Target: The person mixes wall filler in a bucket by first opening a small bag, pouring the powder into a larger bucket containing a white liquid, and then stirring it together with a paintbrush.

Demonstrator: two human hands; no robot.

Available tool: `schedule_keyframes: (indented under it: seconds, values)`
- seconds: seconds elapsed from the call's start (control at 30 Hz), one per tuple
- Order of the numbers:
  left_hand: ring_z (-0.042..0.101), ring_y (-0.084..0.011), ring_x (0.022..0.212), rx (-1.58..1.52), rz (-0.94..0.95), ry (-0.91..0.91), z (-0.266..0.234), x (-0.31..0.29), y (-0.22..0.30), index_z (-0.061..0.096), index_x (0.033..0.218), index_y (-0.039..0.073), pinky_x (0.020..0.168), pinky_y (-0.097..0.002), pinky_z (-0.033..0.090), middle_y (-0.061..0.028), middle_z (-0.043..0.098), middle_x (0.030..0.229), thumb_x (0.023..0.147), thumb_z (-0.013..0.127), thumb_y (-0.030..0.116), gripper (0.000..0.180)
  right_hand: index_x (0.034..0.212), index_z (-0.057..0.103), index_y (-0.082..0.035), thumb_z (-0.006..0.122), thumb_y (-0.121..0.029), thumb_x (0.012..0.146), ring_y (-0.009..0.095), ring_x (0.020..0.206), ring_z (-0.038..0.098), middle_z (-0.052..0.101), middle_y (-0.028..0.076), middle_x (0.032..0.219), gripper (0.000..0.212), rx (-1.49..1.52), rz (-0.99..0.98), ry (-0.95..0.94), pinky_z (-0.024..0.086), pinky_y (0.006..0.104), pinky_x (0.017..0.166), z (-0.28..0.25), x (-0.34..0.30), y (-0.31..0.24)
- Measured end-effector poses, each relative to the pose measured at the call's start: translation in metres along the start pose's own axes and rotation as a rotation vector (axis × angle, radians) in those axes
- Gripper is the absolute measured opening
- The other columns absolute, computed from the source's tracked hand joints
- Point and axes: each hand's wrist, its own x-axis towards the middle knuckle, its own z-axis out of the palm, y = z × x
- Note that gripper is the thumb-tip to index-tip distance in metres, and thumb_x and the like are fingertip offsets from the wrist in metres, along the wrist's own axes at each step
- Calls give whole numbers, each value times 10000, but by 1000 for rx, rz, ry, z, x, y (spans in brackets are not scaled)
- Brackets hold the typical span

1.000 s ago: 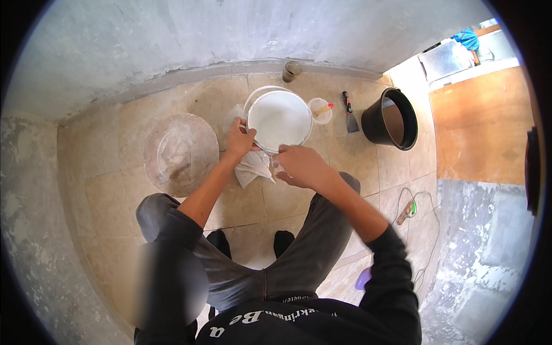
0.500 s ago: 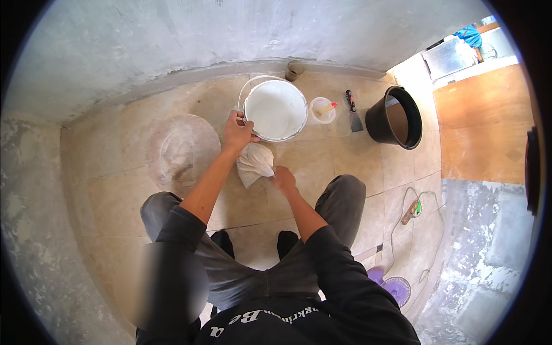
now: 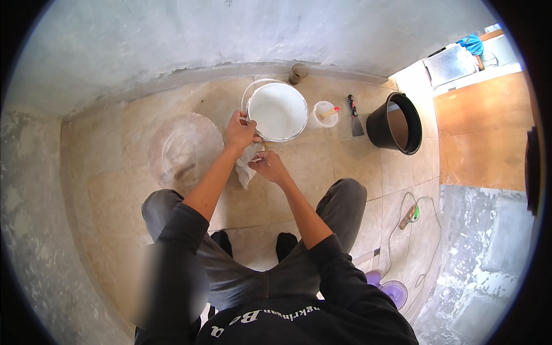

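A white bucket (image 3: 278, 111) with a raised handle stands on the tiled floor in front of me, whitish inside. My left hand (image 3: 240, 131) is closed on its near left rim, thumb over the edge. Just below the bucket lies a small pale plastic bag (image 3: 247, 168), its upper part partly covered by my hands. My right hand (image 3: 270, 165) is over the bag, its fingertips pinched on the bag's loose top. What is inside the bag cannot be made out.
Left of the bucket lies a round dusty board (image 3: 185, 150). To its right are a clear tub (image 3: 325, 115) with a red-tipped tool, a scraper (image 3: 355, 115) and a black pail (image 3: 394, 123) of liquid. A small cup (image 3: 298, 73) stands by the wall; a cord (image 3: 390, 253) lies right.
My right hand has moved up and left, from beside the bag to above it, and the bag looks flatter. My left hand keeps its place on the bucket rim.
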Motion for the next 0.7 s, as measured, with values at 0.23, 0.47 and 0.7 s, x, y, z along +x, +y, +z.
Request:
schedule_keyframes:
  seconds: [0.23,0.47,0.7]
  values:
    - [657,-263,685,-5,-15,-38,-1,0,1,424,1104,-2,551,-330,614,-132,492,962,837,588,28,315,829,683,1,677,-209,727,275,684,672,675,161,737,234,-60,3,182,521,348,643,46,4,41]
    - [654,-246,707,-12,-7,-14,4,-3,2,440,1101,8,527,-322,605,-136,522,934,817,600,24,326,890,651,22,733,-258,734,210,708,664,679,131,775,330,17,-16,141,516,325,670,52,9,48]
    - [642,-270,801,17,-63,-22,0,7,0,389,1136,14,579,-342,617,-160,501,990,808,593,26,387,1043,617,23,759,-261,741,180,766,641,660,96,841,439,-67,166,0,511,288,706,7,-13,37]
